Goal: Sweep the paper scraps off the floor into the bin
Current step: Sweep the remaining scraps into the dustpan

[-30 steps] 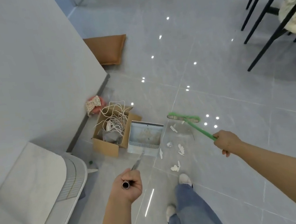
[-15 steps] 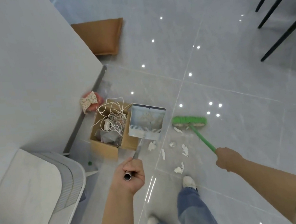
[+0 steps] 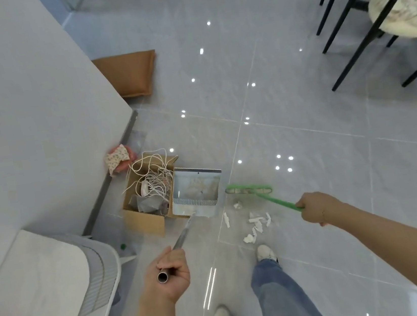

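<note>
- Since the earlier frame, I am seeing the green broom (image 3: 249,189) head sitting beyond the paper scraps (image 3: 253,222) again, just right of the dustpan (image 3: 195,190) mouth, so I am judging another pull-in stroke is being set up.
- My right hand (image 3: 314,208) is wrapping its fingers round the broom's green handle; my left hand (image 3: 170,274) is gripping the dustpan's metal handle, fingers curled.
- Scraps are lying loose on the floor between broom head and my shoe (image 3: 265,252), well apart from both hands and just right of the pan.
- I am possibly seeing older debris inside the pan; the blur is leaving that unclear.
</note>
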Tool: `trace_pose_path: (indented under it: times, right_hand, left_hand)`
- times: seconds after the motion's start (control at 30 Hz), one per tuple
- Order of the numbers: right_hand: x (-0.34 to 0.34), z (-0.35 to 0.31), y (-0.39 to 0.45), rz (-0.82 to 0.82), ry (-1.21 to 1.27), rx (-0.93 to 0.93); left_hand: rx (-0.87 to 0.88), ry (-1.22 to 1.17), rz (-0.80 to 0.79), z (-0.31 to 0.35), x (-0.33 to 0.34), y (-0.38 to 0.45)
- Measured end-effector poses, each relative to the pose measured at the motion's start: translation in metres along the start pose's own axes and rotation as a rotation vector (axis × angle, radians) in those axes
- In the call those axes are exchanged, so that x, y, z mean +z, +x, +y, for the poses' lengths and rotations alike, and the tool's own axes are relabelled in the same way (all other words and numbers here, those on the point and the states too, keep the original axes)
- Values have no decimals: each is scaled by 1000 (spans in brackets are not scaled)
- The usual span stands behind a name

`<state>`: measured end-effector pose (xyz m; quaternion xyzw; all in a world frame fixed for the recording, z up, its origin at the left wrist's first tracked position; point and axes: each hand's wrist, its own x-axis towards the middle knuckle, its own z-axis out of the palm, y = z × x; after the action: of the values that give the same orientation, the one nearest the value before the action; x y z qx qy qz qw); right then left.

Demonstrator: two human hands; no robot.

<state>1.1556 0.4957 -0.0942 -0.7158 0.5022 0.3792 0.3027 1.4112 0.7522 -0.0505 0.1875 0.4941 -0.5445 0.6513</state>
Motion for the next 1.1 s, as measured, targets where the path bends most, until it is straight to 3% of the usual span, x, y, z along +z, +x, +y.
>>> trace_pose_path:
  times: [0.17, 0.3, 0.47, 0.83, 0.97, 1.1]
  right_hand:
    - [49, -67, 2, 81, -166, -68]
    - [114, -114, 4, 57, -193, -100]
    - [172, -127, -15, 130, -345, -89]
    - [149, -68, -78, 204, -524, 39]
    - [132, -48, -86, 236, -372, 150]
    - [116, -44, -65, 210, -129, 204]
  left_hand:
    - [-40, -82, -44, 31, -49, -48]
    - [-4, -68, -1, 50, -80, -76]
    - [39, 21, 43, 73, -105, -92]
    - [18, 52, 91, 75, -122, -90]
    - [-12, 171, 173, 65, -115, -78]
    - [-40, 156, 145, 57, -117, -69]
